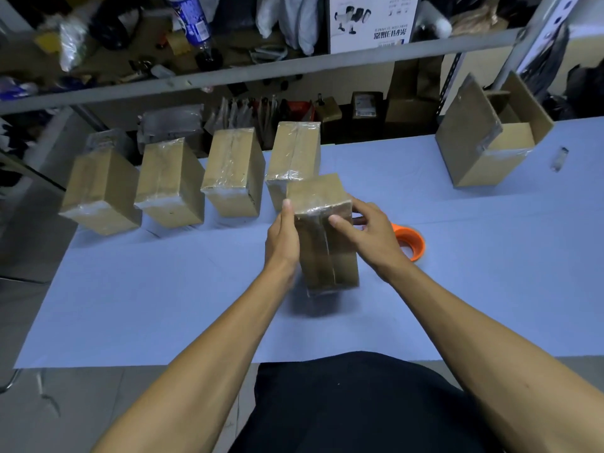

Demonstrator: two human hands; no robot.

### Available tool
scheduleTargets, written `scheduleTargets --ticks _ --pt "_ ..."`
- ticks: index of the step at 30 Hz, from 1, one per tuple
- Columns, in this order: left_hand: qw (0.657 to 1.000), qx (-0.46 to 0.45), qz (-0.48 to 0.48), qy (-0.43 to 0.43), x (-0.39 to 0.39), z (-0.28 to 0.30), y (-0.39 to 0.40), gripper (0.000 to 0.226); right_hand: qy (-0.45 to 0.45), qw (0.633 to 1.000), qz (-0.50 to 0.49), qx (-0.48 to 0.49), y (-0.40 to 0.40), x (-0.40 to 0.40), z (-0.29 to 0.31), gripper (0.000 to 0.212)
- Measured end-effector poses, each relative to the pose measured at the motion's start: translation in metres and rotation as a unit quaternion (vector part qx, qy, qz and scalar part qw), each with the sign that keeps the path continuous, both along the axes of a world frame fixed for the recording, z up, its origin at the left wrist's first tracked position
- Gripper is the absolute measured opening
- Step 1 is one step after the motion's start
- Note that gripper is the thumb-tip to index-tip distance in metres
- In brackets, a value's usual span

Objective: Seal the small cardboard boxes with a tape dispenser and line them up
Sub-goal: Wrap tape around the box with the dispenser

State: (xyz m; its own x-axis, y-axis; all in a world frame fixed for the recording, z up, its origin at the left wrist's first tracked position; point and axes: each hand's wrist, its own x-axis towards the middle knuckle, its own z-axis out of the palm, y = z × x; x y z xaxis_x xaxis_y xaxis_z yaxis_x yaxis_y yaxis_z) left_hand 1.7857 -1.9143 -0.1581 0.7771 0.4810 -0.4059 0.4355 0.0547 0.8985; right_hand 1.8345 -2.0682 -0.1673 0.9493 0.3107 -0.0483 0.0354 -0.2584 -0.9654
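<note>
A small taped cardboard box (323,253) is held tilted above the blue table (163,289), between both hands. My left hand (282,238) presses flat against its left side, thumb up along the edge. My right hand (366,233) grips its right side, fingers curled round the far face and thumb on the taped seam. Behind it, several sealed boxes stand in a row along the table's far edge, from the leftmost box (101,191) to the nearest one (295,155). The orange tape dispenser (410,241) lies on the table just right of my right hand, partly hidden by it.
A larger open cardboard box (487,138) stands at the far right of the table. A small clear scrap (559,158) lies beside it. A cluttered metal shelf (261,70) runs behind the table. The table's left edge drops to the floor.
</note>
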Motion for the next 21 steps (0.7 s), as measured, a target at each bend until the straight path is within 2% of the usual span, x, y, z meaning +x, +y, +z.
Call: scheduleTargets --ticks 2,3,5,6,8,10,12,13,15,17,21 --pt "0.998 0.017 -0.064 -0.005 -0.002 0.002 0.002 0.067 -0.013 0.998 -0.056 -0.036 -0.002 0.004 0.009 0.013" --pt "0.996 0.028 -0.081 -0.004 -0.002 0.0 0.001 0.061 -0.012 0.995 -0.079 -0.055 -0.001 0.005 0.009 0.019" --pt "0.994 0.032 -0.098 0.02 -0.004 -0.011 -0.002 0.051 0.025 0.989 -0.093 -0.113 0.001 0.003 0.004 0.045" --pt "0.993 0.019 -0.11 0.041 -0.008 -0.019 -0.003 0.052 0.052 0.985 -0.086 -0.144 0.003 0.0 -0.004 0.048" --pt "0.989 -0.005 -0.118 0.092 -0.015 -0.04 -0.005 0.06 0.103 0.978 -0.053 -0.175 0.002 -0.008 -0.023 0.042" --pt "0.987 -0.015 -0.099 0.124 -0.021 -0.057 -0.005 0.065 0.143 0.977 -0.025 -0.157 -0.001 -0.017 -0.035 0.036" --pt "0.989 -0.022 -0.083 0.118 -0.022 -0.06 -0.005 0.06 0.158 0.981 -0.016 -0.109 -0.006 -0.025 -0.04 0.025" --pt "0.99 -0.028 -0.083 0.108 -0.023 -0.057 -0.005 0.055 0.174 0.982 -0.015 -0.072 -0.009 -0.028 -0.042 0.026" --pt "0.991 -0.061 -0.09 0.073 -0.031 -0.051 -0.006 0.046 0.208 0.978 -0.004 -0.009 -0.017 -0.036 -0.046 0.043" --pt "0.989 -0.073 -0.114 0.061 -0.042 -0.049 -0.01 0.034 0.219 0.976 0.006 0.005 -0.023 -0.045 -0.055 0.058" --pt "0.986 -0.089 -0.125 0.061 -0.043 -0.051 -0.021 0.04 0.265 0.964 -0.026 0.005 -0.014 -0.054 -0.067 0.076"
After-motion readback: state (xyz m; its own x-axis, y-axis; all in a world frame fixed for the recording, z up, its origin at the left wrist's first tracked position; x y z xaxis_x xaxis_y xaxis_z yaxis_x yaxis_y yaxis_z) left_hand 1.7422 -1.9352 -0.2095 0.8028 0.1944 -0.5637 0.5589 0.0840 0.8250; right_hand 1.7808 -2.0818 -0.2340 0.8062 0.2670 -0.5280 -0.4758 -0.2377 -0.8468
